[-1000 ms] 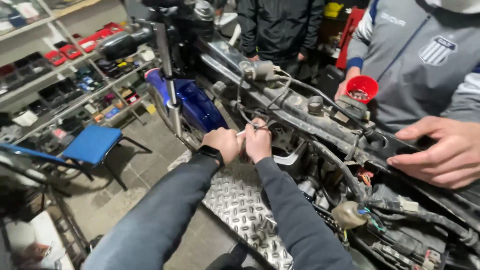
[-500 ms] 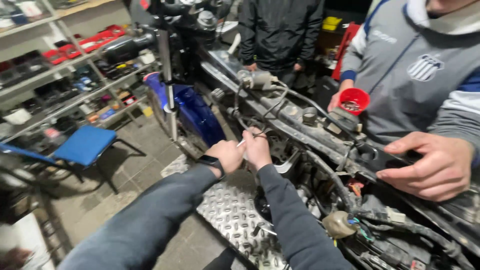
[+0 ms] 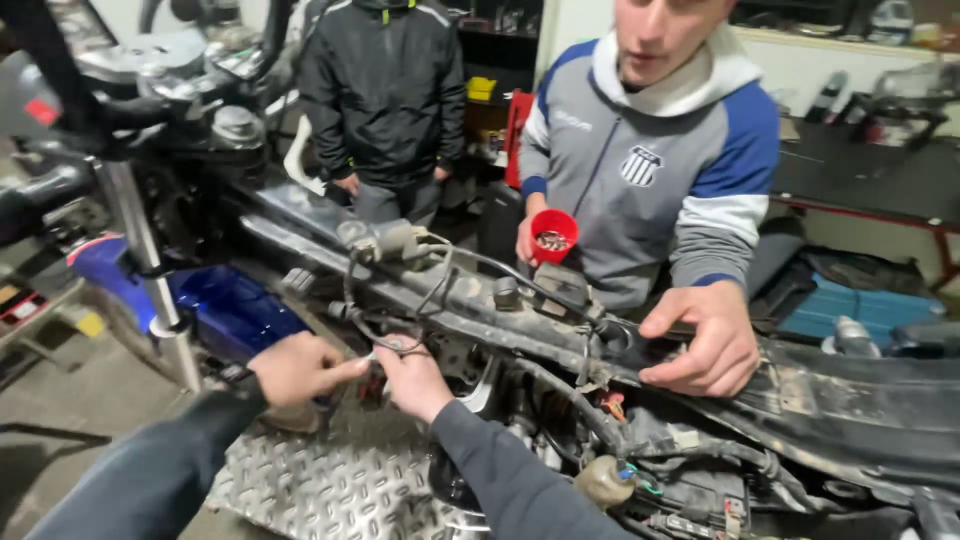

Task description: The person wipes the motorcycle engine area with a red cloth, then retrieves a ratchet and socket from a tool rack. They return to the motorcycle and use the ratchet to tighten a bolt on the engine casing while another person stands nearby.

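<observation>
A stripped motorcycle frame (image 3: 470, 300) with bare cables runs across the view. My left hand (image 3: 297, 367) and my right hand (image 3: 412, 380) meet under the frame rail, both pinching a thin wire or small part (image 3: 372, 354) among the black cables (image 3: 400, 345). What exactly is between the fingers is too small to tell. Across the bike, a person in a grey and blue hoodie rests one hand (image 3: 706, 340) on the frame and holds a small red cup (image 3: 553, 234) with bits inside in the other.
A second person in a dark jacket (image 3: 385, 90) stands behind the bike. The blue fender (image 3: 215, 305) and silver fork tube (image 3: 150, 280) are at left. A checker-plate stand (image 3: 330, 480) lies below. A dark workbench (image 3: 860, 180) sits at the back right.
The view has tilted up and shifted right, showing more of the two people. My hands stay together at the same spot on the cables. The other person's hand stays on the frame.
</observation>
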